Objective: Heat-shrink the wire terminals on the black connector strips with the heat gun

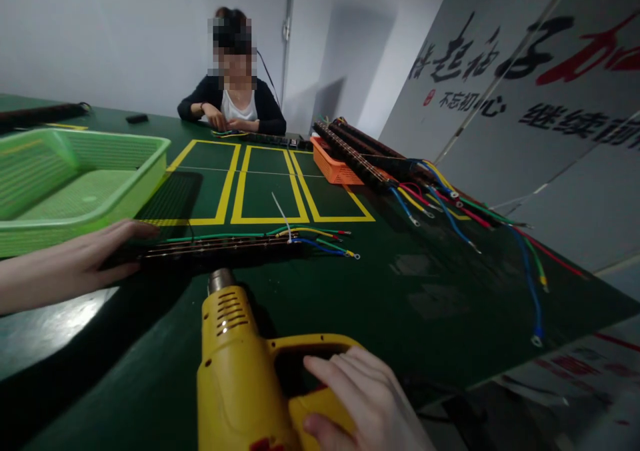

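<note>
A long black wire harness [225, 252] lies across the green table, with green, yellow and blue leads ending in ring terminals at its right end. A white cable tie [283, 212] stands up from it there. My left hand [113, 254] grips the harness at its left end, fingers on top and thumb in front. In the foreground is a yellow heat gun [235, 364], its metal nozzle close to the harness's near side. My right hand [363, 398] is closed around the gun's handle; the trigger is partly hidden.
A green plastic basket [165, 146] stands at the left. Several more harnesses [360, 158] rest over an orange basket [330, 168] at the right, leads hanging toward the table edge. Yellow tape rectangles [270, 220] mark the table. Across it sits a person [270, 114] handling another harness.
</note>
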### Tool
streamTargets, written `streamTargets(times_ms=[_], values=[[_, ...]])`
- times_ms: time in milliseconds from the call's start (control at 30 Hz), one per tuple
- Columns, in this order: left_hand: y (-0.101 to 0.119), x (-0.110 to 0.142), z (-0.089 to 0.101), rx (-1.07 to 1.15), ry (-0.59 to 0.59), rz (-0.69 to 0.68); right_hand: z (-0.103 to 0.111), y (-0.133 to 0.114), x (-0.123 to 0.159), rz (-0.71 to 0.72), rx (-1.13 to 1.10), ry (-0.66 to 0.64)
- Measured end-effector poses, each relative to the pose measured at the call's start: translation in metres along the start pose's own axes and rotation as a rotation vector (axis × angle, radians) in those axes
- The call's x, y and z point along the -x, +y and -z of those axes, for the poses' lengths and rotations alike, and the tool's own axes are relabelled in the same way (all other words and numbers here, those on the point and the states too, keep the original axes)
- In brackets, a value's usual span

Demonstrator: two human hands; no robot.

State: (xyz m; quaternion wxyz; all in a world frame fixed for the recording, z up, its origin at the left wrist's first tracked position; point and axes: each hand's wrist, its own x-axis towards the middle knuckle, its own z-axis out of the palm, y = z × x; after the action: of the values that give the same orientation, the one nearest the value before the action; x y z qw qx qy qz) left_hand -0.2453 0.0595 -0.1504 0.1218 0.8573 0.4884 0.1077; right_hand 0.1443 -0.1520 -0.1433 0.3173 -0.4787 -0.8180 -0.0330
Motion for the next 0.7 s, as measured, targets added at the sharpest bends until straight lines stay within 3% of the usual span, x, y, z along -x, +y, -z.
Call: streamTargets(times_ms=[167,267,300,400,533,700], values=[[0.061,-0.022,0.004,-0.067,0.213,-0.186,0.008,0.018,0.008,0.022,-0.009,0.01],[0.11,-0.042,-0.006,-0.079,0.194,-0.388,0.012,0.033,0.015,0.024,-0.004,0.088],[0.125,-0.049,-0.011,-0.1,0.246,-0.46,0.014,0.038,0.018,0.023,0.0,0.12],[0.16,-0.072,-0.026,-0.171,0.243,-0.573,0.021,0.05,0.026,-0.001,0.022,0.178],[0.18,-0.098,-0.049,-0.236,0.24,-0.581,0.03,0.068,0.039,-0.071,0.078,0.224],[0.178,-0.108,-0.07,-0.242,0.243,-0.522,0.032,0.087,0.054,-0.129,0.161,0.315]])
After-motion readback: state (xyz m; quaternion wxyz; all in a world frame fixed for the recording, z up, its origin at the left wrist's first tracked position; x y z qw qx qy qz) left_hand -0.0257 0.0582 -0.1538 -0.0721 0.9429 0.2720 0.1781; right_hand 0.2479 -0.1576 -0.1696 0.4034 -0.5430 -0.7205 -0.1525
